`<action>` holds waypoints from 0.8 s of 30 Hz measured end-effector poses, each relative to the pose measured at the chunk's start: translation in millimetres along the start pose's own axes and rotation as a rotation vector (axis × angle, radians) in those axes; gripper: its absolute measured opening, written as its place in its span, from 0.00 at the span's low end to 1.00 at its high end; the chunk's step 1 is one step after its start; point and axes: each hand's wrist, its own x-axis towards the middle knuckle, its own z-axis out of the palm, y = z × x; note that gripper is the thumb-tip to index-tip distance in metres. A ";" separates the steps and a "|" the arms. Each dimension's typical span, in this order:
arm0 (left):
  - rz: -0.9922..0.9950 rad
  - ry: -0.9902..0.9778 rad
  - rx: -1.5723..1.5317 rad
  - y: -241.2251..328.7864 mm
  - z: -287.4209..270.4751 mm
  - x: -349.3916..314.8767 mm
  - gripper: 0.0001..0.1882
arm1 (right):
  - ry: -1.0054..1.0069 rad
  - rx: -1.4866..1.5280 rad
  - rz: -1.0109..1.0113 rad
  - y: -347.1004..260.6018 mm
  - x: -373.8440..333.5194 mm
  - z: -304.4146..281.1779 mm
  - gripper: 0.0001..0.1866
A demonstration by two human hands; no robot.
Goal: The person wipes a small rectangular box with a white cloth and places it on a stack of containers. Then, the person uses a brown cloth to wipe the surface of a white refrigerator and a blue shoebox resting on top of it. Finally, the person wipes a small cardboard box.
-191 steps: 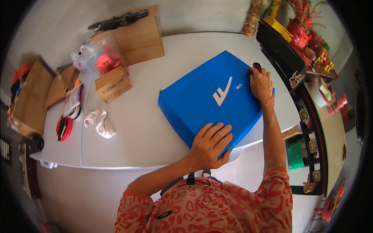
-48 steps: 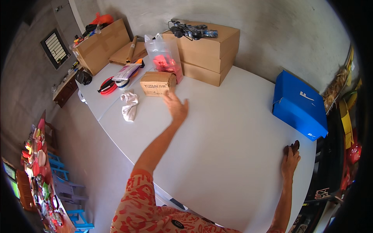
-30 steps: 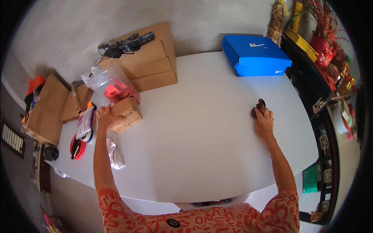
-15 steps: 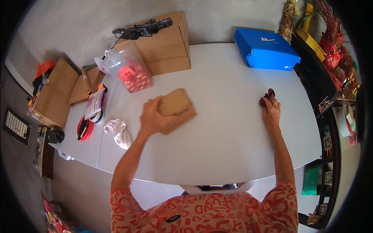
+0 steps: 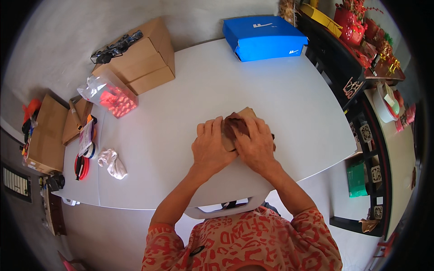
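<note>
A small brown cardboard box (image 5: 228, 144) is between my hands over the front middle of the white table. My left hand (image 5: 211, 145) grips its left side, fingers pointing away from me. A crumpled dark brown cloth (image 5: 235, 123) lies against the box's upper face. My right hand (image 5: 258, 145) holds this cloth, with its fingers curled over the cloth and box. Both hands hide much of the box. I cannot tell whether it rests on the table.
On the table (image 5: 172, 117) stand a large carton (image 5: 149, 49), a clear bag of red-wrapped items (image 5: 118, 100) and a blue shoebox (image 5: 266, 38). A white cloth (image 5: 113, 163) and red tape roll (image 5: 82, 168) lie left. A dark cabinet (image 5: 332, 49) borders the right.
My left hand has brought the cardboard box rightward to the middle. My right hand has come left with the brown cloth and now presses it against the box. The view has turned right.
</note>
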 end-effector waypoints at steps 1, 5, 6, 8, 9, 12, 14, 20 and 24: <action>0.020 -0.031 -0.006 0.2 -5.0 -2.0 0.45 | -0.025 0.000 0.047 5.4 0.8 -2.9 0.21; 0.105 -0.004 -0.305 -24.0 -9.4 -9.8 0.46 | -0.087 0.030 0.172 25.4 3.2 -2.0 0.20; 0.106 0.029 -0.373 -31.1 -3.3 -11.6 0.47 | -0.098 0.072 0.206 27.2 5.6 -0.3 0.19; 0.109 0.098 -0.522 -38.0 8.3 -15.9 0.49 | -0.122 0.069 0.227 29.3 7.9 -0.5 0.19; 0.084 0.086 -0.538 -39.0 13.7 -20.1 0.50 | -0.134 0.067 0.240 28.7 9.2 0.2 0.20; 0.019 0.052 -0.585 -32.0 25.1 -26.9 0.52 | -0.098 -0.017 0.182 19.9 15.5 2.1 0.15; -0.012 0.044 -0.603 -31.1 28.6 -26.8 0.52 | -0.100 -0.047 0.097 10.1 17.6 6.0 0.15; 0.100 0.150 -0.572 -46.1 42.4 -27.6 0.50 | -0.226 0.023 -0.048 -46.8 8.0 9.0 0.15; 0.070 0.185 -0.669 -42.6 43.5 -29.4 0.51 | -0.219 -0.001 0.033 -45.7 9.6 11.0 0.17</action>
